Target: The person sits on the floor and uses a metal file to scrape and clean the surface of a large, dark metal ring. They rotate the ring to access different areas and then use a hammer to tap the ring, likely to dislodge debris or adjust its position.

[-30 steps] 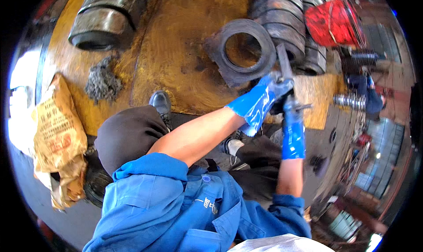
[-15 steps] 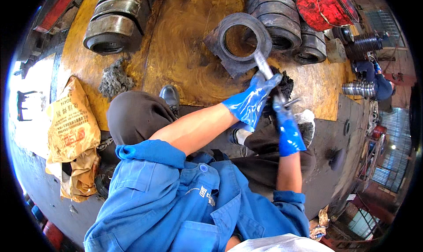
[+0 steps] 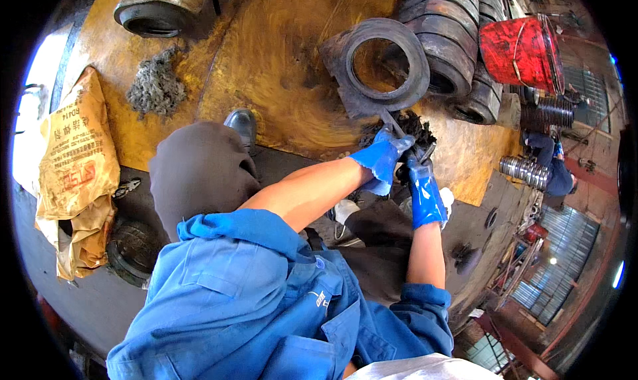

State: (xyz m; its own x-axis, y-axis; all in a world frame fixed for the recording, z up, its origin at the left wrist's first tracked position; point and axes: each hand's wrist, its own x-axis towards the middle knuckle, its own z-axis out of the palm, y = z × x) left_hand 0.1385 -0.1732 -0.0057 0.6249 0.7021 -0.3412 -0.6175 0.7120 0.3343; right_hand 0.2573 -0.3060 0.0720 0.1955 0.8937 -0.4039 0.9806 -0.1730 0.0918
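Head view, landmark = the dark metal ring (image 3: pixel 417 69). It sits on the stained yellow-brown sheet (image 3: pixel 286 117), face up to the camera, hole clear to see. Square-cornered dark plate (image 3: pixel 354 103) sticks out on its left and near sides; can't tell if ring and plate are one piece.

Metal bar (image 3: pixel 395 125) is on the near side of the ring, slanting from the plate's near edge down into both gloves. Can't tell if its tip touches the plate.

Left hand (image 3: pixel 380 159), blue glove, near side of the ring: grip wrapped around the bar, thumb along it. Right hand (image 3: pixel 426 192), blue glove, further out on the near side and a bit right of the ring: grip closed around the bar's lower end, fingers partly hidden. Short stub (image 3: pixel 427 153) pokes out by the right fingers. Black shaggy tuft (image 3: pixel 420 129) is just beside the bar, between the ring and the right hand.

Right of the ring: row of dark cylinders (image 3: pixel 436 31) set end to end, running away; second row (image 3: pixel 483 91) alongside it, then a red bucket (image 3: pixel 515 51). Well off to the right, a co-worker (image 3: pixel 557 167) in dark clothes next to a stack of shiny rings (image 3: pixel 525 172).

Left of the ring, well apart: grey fibre clump (image 3: pixel 156 82), large metal cylinder (image 3: pixel 163 6) beyond it, crumpled brown sack (image 3: pixel 76 157) furthest left. Dark shoe (image 3: pixel 242 126) is left of the ring on its near side, at the sheet's edge.
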